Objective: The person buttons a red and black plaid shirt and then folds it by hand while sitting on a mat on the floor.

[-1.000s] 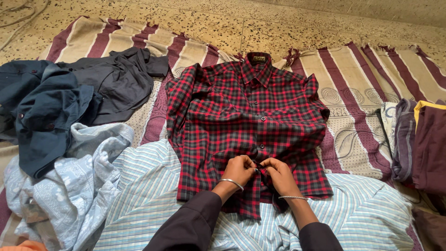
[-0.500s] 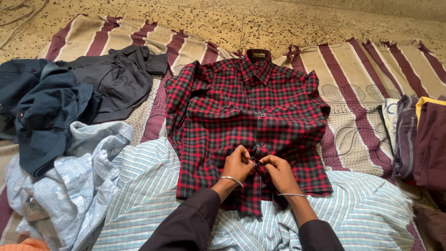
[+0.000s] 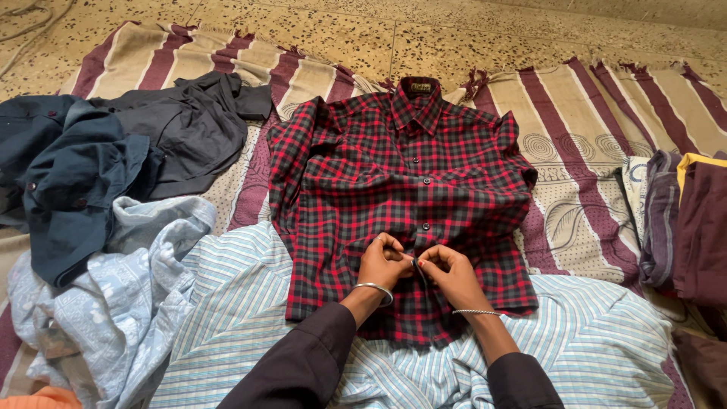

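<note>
A red and black plaid shirt (image 3: 401, 182) lies face up on a striped mat, collar away from me, sleeves folded in. My left hand (image 3: 385, 263) and my right hand (image 3: 448, 271) meet at the lower part of its button placket, fingertips pinching the fabric edges together around a button. Both wrists wear thin metal bangles, and both arms are in dark sleeves. The shirt's hem rests on a light blue striped cloth (image 3: 250, 333) spread beneath it.
A heap of dark blue and grey garments (image 3: 98, 151) lies at the left, with pale blue patterned clothing (image 3: 98, 303) below it. Folded maroon and purple clothes (image 3: 689, 220) are stacked at the right edge. The maroon-striped mat (image 3: 591, 144) covers a speckled floor (image 3: 424, 38).
Both hands stay pinched at the same spot on the lower placket, with only small finger movement. The shirt has not shifted.
</note>
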